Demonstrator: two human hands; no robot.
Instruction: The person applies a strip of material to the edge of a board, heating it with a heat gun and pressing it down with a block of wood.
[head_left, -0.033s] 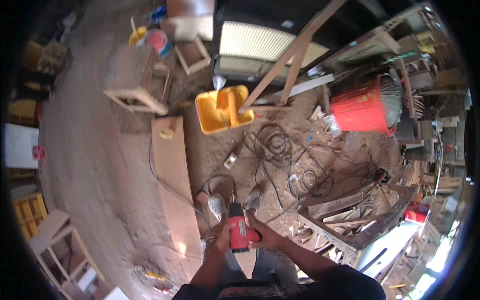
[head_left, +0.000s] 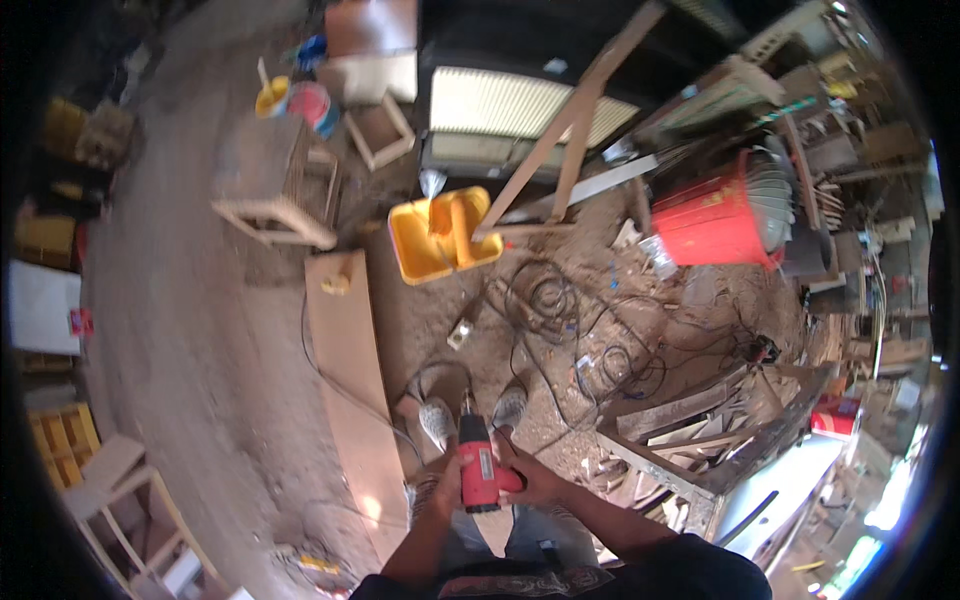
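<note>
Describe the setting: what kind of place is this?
Most likely a carpentry or woodworking workshop. A long wooden board lies on the dusty floor, timber offcuts are stacked at the right, loose cables sprawl nearby, and both hands hold a red power drill.

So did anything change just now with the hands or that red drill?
Nothing visibly changed. Both hands, left and right, hold the red power drill above the person's shoes, just as before. The long board, yellow tub and red bucket lie where they were.
</note>
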